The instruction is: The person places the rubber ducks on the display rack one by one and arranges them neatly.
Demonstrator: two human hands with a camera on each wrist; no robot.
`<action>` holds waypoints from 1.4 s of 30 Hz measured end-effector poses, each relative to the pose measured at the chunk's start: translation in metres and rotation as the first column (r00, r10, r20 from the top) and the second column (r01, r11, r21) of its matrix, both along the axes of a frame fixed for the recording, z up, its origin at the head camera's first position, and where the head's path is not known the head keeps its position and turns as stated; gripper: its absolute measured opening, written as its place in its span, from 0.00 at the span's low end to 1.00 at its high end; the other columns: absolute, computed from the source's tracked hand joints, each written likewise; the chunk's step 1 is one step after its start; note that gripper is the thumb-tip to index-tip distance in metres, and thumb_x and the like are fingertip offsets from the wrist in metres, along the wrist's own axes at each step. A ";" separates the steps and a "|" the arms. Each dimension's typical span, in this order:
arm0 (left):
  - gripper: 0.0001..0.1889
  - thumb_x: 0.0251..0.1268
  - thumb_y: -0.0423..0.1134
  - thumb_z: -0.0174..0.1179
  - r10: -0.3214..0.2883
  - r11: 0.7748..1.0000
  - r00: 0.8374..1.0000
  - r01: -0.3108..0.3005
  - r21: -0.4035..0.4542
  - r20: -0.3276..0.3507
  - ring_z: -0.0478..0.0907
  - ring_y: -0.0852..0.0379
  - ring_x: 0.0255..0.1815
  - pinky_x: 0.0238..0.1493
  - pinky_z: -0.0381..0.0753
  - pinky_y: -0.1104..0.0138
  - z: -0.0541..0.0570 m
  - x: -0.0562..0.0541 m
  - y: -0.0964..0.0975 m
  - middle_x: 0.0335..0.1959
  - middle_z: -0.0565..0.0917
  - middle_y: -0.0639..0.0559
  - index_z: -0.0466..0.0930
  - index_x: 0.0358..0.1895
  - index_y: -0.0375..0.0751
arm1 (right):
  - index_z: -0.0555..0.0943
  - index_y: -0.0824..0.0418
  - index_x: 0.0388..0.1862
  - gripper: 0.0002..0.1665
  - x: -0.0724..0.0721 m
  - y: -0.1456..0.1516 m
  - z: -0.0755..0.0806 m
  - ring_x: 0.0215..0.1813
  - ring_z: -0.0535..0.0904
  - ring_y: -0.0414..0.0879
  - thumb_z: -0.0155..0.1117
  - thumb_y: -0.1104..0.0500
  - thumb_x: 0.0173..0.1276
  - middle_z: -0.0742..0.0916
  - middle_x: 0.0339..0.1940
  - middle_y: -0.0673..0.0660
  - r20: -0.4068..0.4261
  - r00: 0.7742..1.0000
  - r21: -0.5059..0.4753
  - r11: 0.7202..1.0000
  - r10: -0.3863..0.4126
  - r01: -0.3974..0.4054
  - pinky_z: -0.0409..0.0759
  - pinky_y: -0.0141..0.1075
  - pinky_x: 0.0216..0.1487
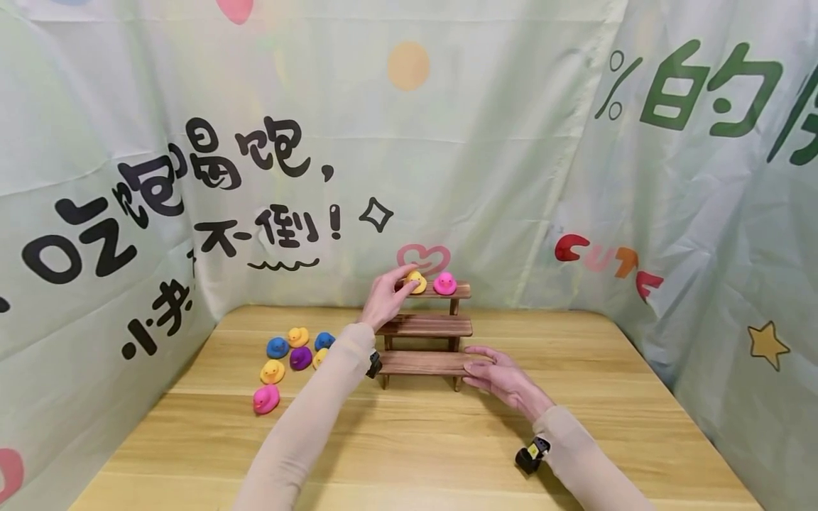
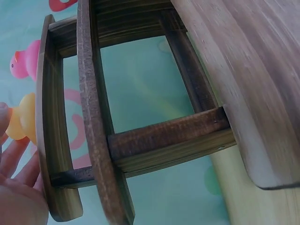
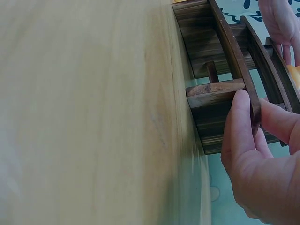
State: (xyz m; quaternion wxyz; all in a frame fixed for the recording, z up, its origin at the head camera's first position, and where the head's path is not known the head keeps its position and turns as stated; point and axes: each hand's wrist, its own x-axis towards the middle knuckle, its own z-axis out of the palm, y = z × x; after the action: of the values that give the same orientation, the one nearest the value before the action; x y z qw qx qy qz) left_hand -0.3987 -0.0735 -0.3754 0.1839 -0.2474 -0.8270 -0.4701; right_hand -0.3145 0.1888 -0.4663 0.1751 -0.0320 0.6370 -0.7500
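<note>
A three-tier wooden shelf stand (image 1: 424,326) stands toward the back of the table. On its top tier, my left hand (image 1: 383,299) holds a yellow rubber duck (image 1: 418,282) between thumb and fingers. A pink rubber duck (image 1: 445,284) sits just to its right on the same tier. In the left wrist view the fingers curl beside the yellow duck (image 2: 24,118), at the edge of the top board. My right hand (image 1: 508,380) grips the right end of the lowest tier. The right wrist view shows its thumb and fingers (image 3: 241,122) on opposite faces of that board.
Left of the stand lies a loose group of several rubber ducks, among them a purple duck (image 1: 300,358), a blue duck (image 1: 277,347) and a pink duck (image 1: 265,399). My left forearm partly covers this group. A printed curtain (image 1: 486,177) hangs close behind the table (image 1: 409,454).
</note>
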 end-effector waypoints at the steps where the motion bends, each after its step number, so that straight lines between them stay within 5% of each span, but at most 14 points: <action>1: 0.22 0.71 0.42 0.58 0.001 1.000 1.000 -0.001 -0.009 0.002 0.81 0.49 0.50 0.54 0.79 0.56 0.000 0.000 0.001 0.62 0.80 0.45 0.75 0.65 0.43 | 0.60 0.72 0.71 0.32 0.000 0.000 0.000 0.41 0.81 0.43 0.56 0.72 0.70 0.76 0.43 0.57 0.001 1.000 -0.001 1.000 0.003 -0.003 0.83 0.36 0.53; 8: 0.21 0.71 0.45 0.58 0.021 0.998 1.000 -0.020 -0.055 0.023 0.80 0.48 0.53 0.58 0.77 0.54 0.000 0.001 0.002 0.62 0.80 0.46 0.76 0.65 0.49 | 0.59 0.72 0.71 0.32 0.001 -0.001 0.002 0.41 0.81 0.42 0.56 0.71 0.71 0.76 0.42 0.56 0.007 1.000 -0.004 1.000 0.009 -0.009 0.83 0.35 0.53; 22: 0.16 0.75 0.46 0.52 0.008 0.980 1.000 -0.005 -0.200 0.015 0.75 0.54 0.44 0.52 0.75 0.58 0.006 -0.001 0.001 0.52 0.82 0.53 0.73 0.63 0.57 | 0.62 0.71 0.70 0.30 0.000 0.000 0.002 0.40 0.81 0.43 0.56 0.72 0.70 0.76 0.41 0.56 0.007 1.000 -0.007 1.000 -0.013 0.014 0.83 0.36 0.52; 42: 0.18 0.74 0.48 0.53 0.043 0.979 0.999 -0.045 -0.197 -0.015 0.79 0.53 0.50 0.56 0.76 0.55 0.003 0.001 0.003 0.57 0.82 0.53 0.73 0.64 0.57 | 0.61 0.71 0.70 0.31 0.001 0.000 0.001 0.40 0.81 0.43 0.56 0.72 0.70 0.76 0.41 0.56 0.011 1.000 -0.009 1.000 -0.008 0.008 0.83 0.36 0.52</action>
State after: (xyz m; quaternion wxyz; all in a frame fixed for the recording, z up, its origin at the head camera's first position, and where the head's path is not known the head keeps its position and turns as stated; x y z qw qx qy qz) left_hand -0.3977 -0.0701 -0.3725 0.1730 -0.2487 -0.8738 -0.3804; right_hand -0.3139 0.1888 -0.4658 0.1752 -0.0262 0.6326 -0.7539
